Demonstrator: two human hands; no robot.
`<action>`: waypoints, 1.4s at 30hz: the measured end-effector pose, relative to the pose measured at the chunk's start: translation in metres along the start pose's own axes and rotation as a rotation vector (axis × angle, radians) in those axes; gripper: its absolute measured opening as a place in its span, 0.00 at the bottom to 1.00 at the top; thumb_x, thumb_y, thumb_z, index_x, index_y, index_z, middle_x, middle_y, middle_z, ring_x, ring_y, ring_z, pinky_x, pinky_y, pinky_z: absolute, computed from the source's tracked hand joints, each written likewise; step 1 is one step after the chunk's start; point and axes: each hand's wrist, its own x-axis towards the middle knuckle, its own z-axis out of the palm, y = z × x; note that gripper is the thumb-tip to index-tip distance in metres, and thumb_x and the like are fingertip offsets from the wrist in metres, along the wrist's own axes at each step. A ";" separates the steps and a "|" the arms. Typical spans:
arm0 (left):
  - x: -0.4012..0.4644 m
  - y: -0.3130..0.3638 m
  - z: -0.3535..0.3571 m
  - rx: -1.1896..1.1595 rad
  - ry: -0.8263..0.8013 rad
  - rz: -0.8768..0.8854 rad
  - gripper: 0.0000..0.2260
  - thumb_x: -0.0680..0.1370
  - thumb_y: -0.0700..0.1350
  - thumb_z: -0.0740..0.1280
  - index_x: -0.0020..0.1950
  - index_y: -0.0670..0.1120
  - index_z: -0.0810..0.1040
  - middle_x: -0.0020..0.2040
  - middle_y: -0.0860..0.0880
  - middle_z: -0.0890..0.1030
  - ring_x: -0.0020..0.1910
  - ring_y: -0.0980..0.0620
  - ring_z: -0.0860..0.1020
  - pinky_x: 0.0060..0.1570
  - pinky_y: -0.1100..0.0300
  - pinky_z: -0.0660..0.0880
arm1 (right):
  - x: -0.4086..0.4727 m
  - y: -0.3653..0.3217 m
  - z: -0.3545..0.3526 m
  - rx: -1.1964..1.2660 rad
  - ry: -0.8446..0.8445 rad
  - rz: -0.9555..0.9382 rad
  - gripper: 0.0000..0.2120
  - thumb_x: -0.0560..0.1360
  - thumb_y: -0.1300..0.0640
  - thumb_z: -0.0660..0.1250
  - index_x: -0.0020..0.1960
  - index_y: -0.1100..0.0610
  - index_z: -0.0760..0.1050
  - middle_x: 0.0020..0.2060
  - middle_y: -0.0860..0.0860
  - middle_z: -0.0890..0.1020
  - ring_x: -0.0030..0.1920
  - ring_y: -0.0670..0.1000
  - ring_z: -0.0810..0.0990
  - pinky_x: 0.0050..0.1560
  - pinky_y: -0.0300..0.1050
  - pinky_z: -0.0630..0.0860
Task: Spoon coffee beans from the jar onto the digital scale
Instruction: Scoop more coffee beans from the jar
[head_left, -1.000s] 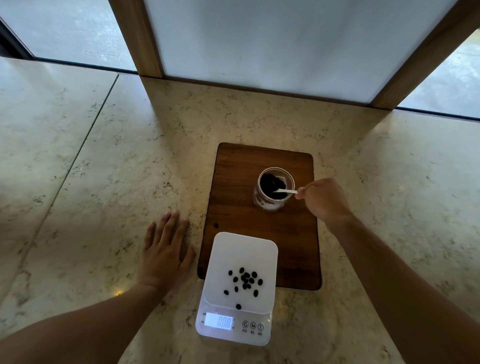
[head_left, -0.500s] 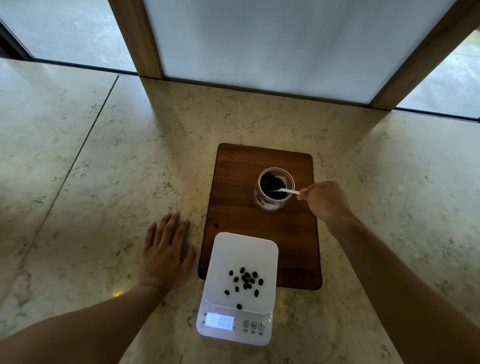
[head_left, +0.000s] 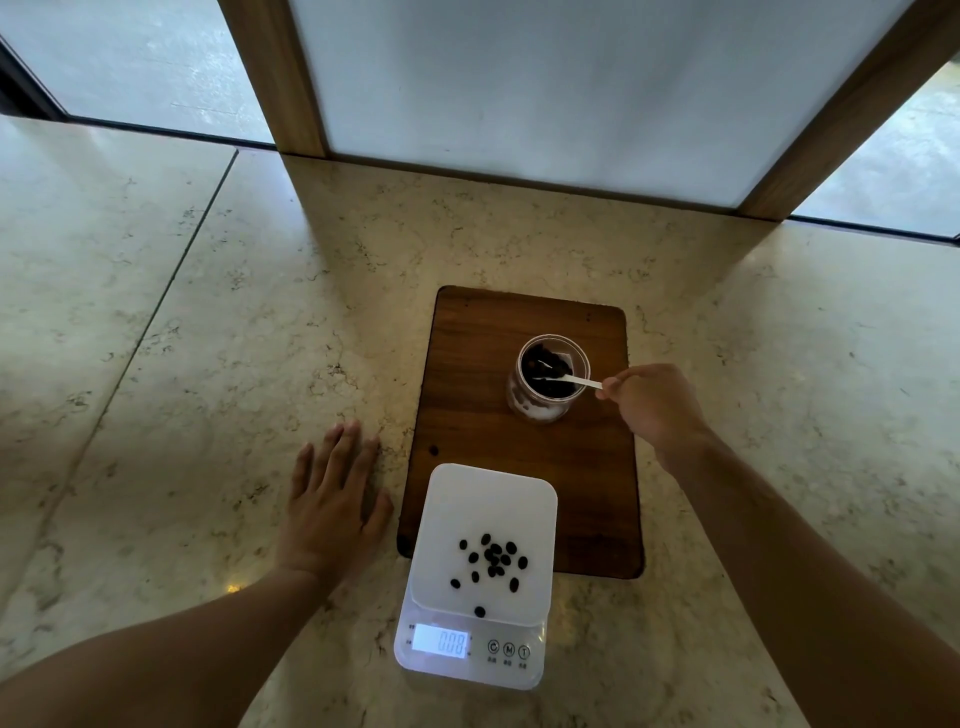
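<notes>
Marble-patterned countertop runs up to a frosted panel framed in wood, and a dark wooden board lies on it near the middle. On the far right part of that board stands a small clear jar, open at the top and holding dark coffee beans. A white digital scale sits at the board's near left corner, partly over the board's near edge and partly on the counter; its display is lit. A loose scatter of beans lies on the platform, one of them close to the near edge.

The right hand pinches the end of a thin white spoon between its fingertips, the bowl end dipped inside the jar among the beans. The left hand is spread flat, palm down, on the counter just left of the board and scale, touching neither.

Judging by looks, the beans are light, hard and smooth, so they will roll and bounce rather than stay heaped; a level spoon and a low tip over the platform's middle should keep them from skittering off. The spoon seems slight, fit for only a few beans at a time. The jar looks light and narrow and could tip under a sideways push, so steadying its wall with the free hand would be prudent.
</notes>
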 end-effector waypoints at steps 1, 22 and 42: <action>0.000 0.000 0.000 -0.002 0.001 0.001 0.30 0.79 0.59 0.51 0.79 0.47 0.59 0.80 0.44 0.57 0.80 0.46 0.49 0.77 0.41 0.51 | 0.000 0.000 0.000 -0.003 -0.005 0.000 0.09 0.76 0.58 0.68 0.41 0.55 0.85 0.31 0.46 0.79 0.33 0.46 0.75 0.32 0.42 0.68; 0.000 -0.001 0.002 0.027 -0.009 -0.009 0.30 0.79 0.60 0.50 0.80 0.49 0.55 0.81 0.45 0.54 0.80 0.49 0.46 0.77 0.42 0.49 | -0.004 0.003 -0.006 0.017 -0.018 -0.023 0.08 0.77 0.58 0.67 0.42 0.54 0.84 0.37 0.47 0.80 0.39 0.46 0.77 0.41 0.46 0.75; 0.000 0.000 0.001 0.008 0.003 -0.012 0.30 0.79 0.59 0.52 0.79 0.48 0.58 0.80 0.45 0.57 0.80 0.49 0.47 0.77 0.43 0.48 | -0.069 0.025 -0.022 -0.002 -0.123 -0.180 0.12 0.79 0.55 0.65 0.39 0.50 0.82 0.18 0.43 0.73 0.19 0.43 0.64 0.23 0.39 0.60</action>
